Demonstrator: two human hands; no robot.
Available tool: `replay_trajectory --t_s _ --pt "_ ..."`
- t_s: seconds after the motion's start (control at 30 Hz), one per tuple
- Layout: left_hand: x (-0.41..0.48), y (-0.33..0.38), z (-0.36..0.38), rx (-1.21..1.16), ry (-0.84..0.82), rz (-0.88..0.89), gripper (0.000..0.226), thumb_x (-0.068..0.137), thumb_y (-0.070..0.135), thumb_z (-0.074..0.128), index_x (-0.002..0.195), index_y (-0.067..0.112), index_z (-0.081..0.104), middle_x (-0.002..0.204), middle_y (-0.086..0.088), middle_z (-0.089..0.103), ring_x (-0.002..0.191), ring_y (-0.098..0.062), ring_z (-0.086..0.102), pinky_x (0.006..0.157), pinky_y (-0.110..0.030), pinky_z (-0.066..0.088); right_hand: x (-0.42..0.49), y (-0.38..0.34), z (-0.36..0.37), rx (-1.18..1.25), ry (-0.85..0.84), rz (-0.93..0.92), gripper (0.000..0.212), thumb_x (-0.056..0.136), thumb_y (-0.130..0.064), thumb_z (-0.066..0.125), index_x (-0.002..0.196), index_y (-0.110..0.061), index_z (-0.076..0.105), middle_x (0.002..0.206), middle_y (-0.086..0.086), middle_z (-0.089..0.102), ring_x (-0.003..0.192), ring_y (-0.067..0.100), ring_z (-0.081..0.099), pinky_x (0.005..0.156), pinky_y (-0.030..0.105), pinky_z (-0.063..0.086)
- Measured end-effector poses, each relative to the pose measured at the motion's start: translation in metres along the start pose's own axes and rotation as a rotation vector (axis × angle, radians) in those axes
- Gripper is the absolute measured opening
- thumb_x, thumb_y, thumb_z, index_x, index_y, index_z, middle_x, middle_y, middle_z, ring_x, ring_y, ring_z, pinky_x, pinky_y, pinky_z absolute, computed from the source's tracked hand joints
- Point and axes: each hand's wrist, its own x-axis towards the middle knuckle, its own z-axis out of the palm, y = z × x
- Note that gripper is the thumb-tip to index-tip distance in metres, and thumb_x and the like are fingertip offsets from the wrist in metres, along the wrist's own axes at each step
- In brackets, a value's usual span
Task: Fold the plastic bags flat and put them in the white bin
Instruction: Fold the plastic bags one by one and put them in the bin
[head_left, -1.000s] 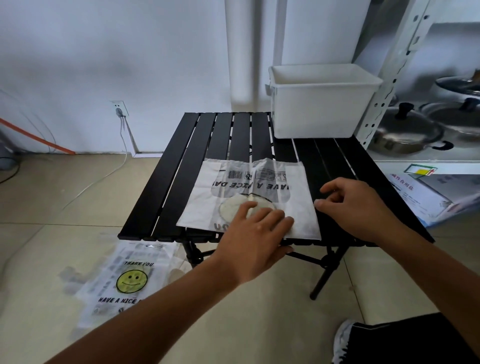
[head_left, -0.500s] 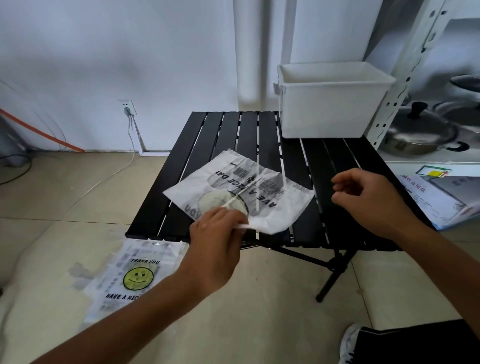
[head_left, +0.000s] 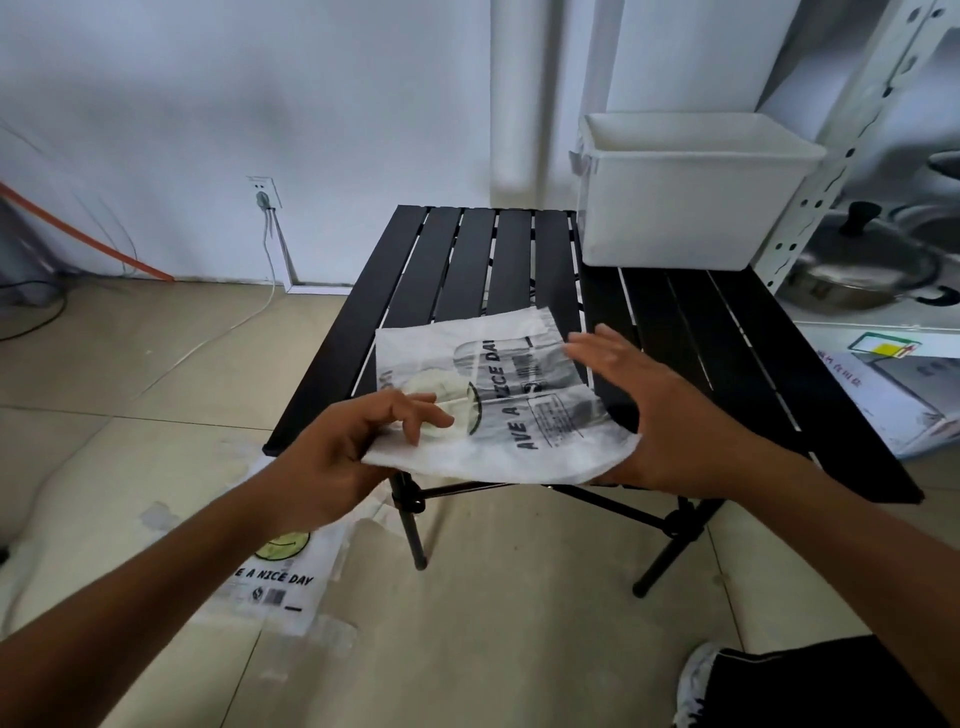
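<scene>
Folded plastic bag (head_left: 519, 410) held over the table (head_left: 467, 249) edge
The left hand (head_left: 332, 457) has its grip pinched on the bag's near-left corner. The right hand (head_left: 670, 415), fingers straight, touches its right edge.

The bag (head_left: 524, 415) in the left hand (head_left: 332, 457) was thin, crinkled, translucent plastic; beyond its fingers (head_left: 413, 410), the table (head_left: 467, 249) was smooth black.

Floor bag (head_left: 280, 587) half hidden
</scene>
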Motion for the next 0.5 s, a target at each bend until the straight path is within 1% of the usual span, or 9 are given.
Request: replay_trajectory --t_s 0.1,0.17,0.2,0.27,0.33,0.37,0.43,0.47,0.5 --pt "-0.002 -0.002 -0.007 -0.100 0.012 0.002 0.017 0.080 0.013 0.072 0.084 0.013 0.055 0.121 -0.006 0.070 0.129 -0.023 0.056 0.105 -0.037 0.047 0.007 -0.001 0.012 -0.001 0.017 -0.139 0.092 0.065 -0.048 0.085 0.145 -0.031 0.044 0.154 -0.016 0.038 0.149 -0.001 0.013 0.118 0.031 0.016" --pt "-0.002 -0.004 -0.011 -0.126 0.032 0.011 0.022 0.080 0.020 0.074 0.085 0.011 0.055 0.120 -0.007 0.070 0.125 -0.024 0.059 0.102 -0.034 0.049 0.010 0.001 0.018 0.034 0.027 -0.192 0.070 0.070 -0.036 0.087 0.134 -0.026 0.060 0.143 -0.011 0.054 0.145 0.004 0.029 0.117 0.030 0.028" --pt "-0.002 -0.005 -0.013 -0.126 0.055 0.008 0.022 0.081 0.017 0.076 0.087 0.009 0.056 0.120 -0.007 0.070 0.122 -0.024 0.061 0.098 -0.032 0.051 0.012 0.003 0.019 0.066 0.030 -0.203 0.058 0.072 -0.031 0.086 0.127 -0.023 0.066 0.135 -0.008 0.061 0.141 0.006 0.038 0.115 0.033 0.036" --pt "0.000 -0.008 -0.016 -0.086 0.128 -0.036 0.022 0.080 -0.004 0.075 0.092 0.009 0.062 0.116 -0.004 0.072 0.114 -0.022 0.066 0.085 -0.029 0.057 0.013 0.005 0.018 0.131 0.030 -0.204 0.039 0.075 -0.022 0.083 0.112 -0.020 0.075 0.120 -0.005 0.071 0.130 0.006 0.053 0.107 0.036 0.047" --pt "0.003 -0.010 -0.017 -0.040 0.203 -0.106 0.034 0.080 -0.012 0.069 0.095 0.018 0.070 0.109 -0.001 0.072 0.102 -0.022 0.069 0.071 -0.029 0.060 0.013 0.005 0.016 0.213 0.030 -0.142 0.028 0.076 -0.013 0.083 0.103 -0.020 0.078 0.109 -0.002 0.075 0.118 0.005 0.062 0.098 0.035 0.054" --pt "0.004 -0.011 -0.016 -0.031 0.228 -0.130 0.029 0.083 -0.006 0.067 0.095 0.020 0.073 0.104 -0.001 0.073 0.096 -0.023 0.071 0.068 -0.029 0.060 0.012 0.004 0.015 0.247 0.025 -0.094 0.024 0.078 -0.013 0.081 0.100 -0.022 0.078 0.104 -0.001 0.076 0.110 0.006 0.067 0.092 0.035 0.057" --pt "0.008 -0.009 -0.012 -0.049 0.266 -0.170 0.014 0.085 0.012 0.065 0.097 0.016 0.073 0.094 -0.002 0.075 0.085 -0.019 0.073 0.070 -0.025 0.059 0.012 0.001 0.013 0.294 0.025 -0.023 0.016 0.080 -0.026 0.077 0.096 -0.024 0.078 0.091 0.002 0.076 0.086 0.013 0.072 0.078 0.038 0.060" --pt "0.011 -0.009 -0.010 -0.062 0.288 -0.194 0.014 0.086 0.016 0.064 0.098 0.013 0.072 0.091 -0.002 0.076 0.083 -0.017 0.073 0.071 -0.023 0.058 0.012 -0.002 0.012 0.331 0.036 0.014 0.017 0.080 -0.031 0.075 0.095 -0.023 0.078 0.086 0.003 0.075 0.078 0.015 0.071 0.074 0.039 0.060" --pt "0.014 -0.009 -0.009 -0.075 0.311 -0.217 0.014 0.088 0.017 0.062 0.097 0.011 0.071 0.089 -0.004 0.076 0.081 -0.017 0.073 0.070 -0.023 0.058 0.013 -0.003 0.011 0.390 0.056 0.054 0.016 0.080 -0.031 0.075 0.094 -0.023 0.078 0.086 0.002 0.076 0.077 0.014 0.071 0.075 0.036 0.060"
